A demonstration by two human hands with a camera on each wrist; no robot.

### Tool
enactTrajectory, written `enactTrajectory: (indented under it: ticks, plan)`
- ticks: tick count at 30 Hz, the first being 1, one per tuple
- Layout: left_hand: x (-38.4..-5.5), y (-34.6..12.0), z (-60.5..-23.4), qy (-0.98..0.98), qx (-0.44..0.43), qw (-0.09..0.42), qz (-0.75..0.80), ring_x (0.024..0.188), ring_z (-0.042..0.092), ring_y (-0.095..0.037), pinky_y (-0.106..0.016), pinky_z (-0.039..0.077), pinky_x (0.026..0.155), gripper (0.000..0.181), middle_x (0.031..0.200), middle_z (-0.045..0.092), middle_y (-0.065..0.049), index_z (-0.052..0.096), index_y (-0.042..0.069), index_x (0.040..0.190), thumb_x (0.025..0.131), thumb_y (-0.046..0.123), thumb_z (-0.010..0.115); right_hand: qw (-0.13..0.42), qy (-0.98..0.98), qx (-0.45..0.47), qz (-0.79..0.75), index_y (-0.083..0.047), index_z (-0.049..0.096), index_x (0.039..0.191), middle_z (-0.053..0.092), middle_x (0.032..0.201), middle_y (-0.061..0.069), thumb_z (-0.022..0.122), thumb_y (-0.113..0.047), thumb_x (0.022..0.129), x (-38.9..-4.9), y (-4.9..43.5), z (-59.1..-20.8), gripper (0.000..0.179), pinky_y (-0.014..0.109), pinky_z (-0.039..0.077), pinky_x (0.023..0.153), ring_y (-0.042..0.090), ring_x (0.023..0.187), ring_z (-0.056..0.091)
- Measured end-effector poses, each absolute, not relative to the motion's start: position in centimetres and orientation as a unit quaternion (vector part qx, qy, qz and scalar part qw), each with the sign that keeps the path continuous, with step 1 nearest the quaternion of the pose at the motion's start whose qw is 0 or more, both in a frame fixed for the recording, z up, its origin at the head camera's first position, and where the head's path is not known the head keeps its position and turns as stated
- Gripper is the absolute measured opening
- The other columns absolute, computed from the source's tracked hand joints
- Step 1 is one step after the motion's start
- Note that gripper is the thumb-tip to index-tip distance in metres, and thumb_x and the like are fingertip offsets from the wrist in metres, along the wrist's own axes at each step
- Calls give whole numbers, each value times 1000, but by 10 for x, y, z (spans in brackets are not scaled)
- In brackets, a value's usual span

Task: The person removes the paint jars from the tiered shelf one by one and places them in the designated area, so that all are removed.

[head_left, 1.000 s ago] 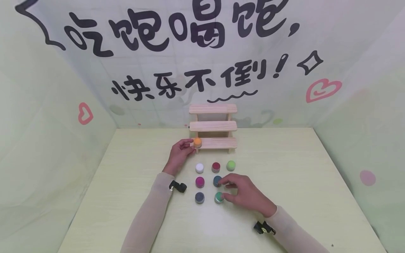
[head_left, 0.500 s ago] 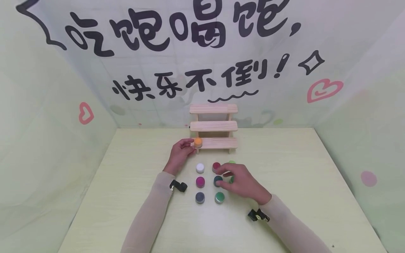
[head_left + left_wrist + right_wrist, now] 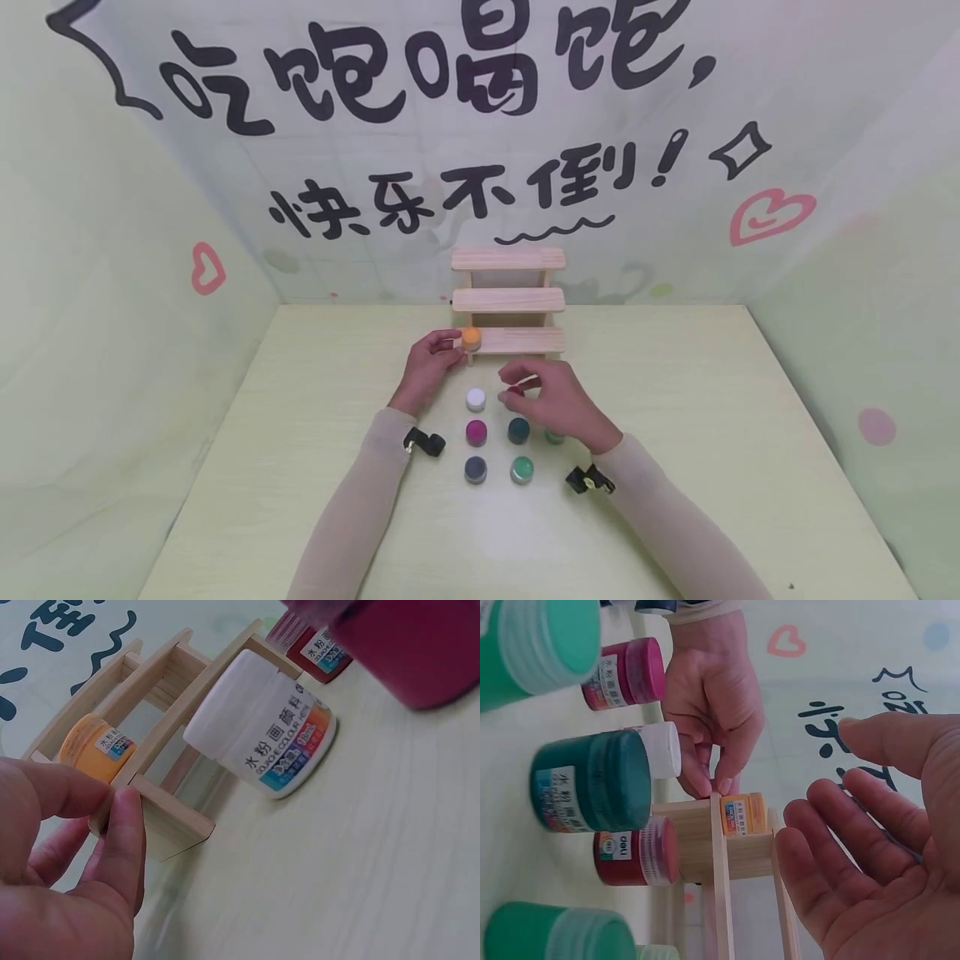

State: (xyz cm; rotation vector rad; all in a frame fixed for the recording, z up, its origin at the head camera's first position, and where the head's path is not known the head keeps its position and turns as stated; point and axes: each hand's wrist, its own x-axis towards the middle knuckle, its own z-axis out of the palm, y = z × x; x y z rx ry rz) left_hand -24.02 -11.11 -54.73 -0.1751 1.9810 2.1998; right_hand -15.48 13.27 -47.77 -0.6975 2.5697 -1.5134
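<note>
An orange-lidded paint jar sits at the left end of the lowest step of a wooden three-step rack. My left hand pinches that step's end between thumb and fingers, right beside the jar, as the left wrist view shows. Over the dark red paint jar hovers my right hand, its fingers loosely bent and apart. Nothing lies between them in the right wrist view. From the head view, this hand hides most of the red jar.
In front of the rack stand a white jar, a magenta jar, a dark teal jar, a grey-blue jar and a green jar. Another green jar is partly covered by my right hand. A printed cloth hangs behind.
My right hand has moved away from me, from beside the teal and green jars to above the red jar. My left hand and the orange jar stay in place.
</note>
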Motion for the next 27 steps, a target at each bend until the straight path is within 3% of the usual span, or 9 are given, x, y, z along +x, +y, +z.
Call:
enactTrajectory:
  ticks: [9,16,22,27]
  plan:
    - [-241,-112,-548,669,-52,88,736,102,68,-18,-29,63,97,35,115,63,-10,70,6,129,94,0,72,30,860,-181,-477,-16,73,120,76,116,5,82,-24,93,-178,116,-468,29,42,64,98,18,105,73]
    - [-241,-112,-547,668,-48,88,737,101,70,-18,-32,63,98,35,115,66,-12,69,5,129,94,-2,72,22,847,-166,-505,-7,69,128,73,126,10,79,-18,94,-200,104,-470,38,36,63,100,23,115,71]
    - [-242,-112,-547,671,-49,88,735,101,69,-17,-31,63,98,35,115,66,-12,69,4,128,94,-2,71,16,853,-154,-499,-11,69,129,72,126,3,79,-20,94,-217,94,-477,38,33,63,100,22,118,70]
    - [-242,-113,-547,677,-46,86,729,101,70,-18,-31,63,97,36,115,67,-12,69,5,128,93,-1,72,3,851,-157,-501,-9,69,130,71,128,4,79,-18,94,-228,87,-483,38,33,63,99,23,119,69]
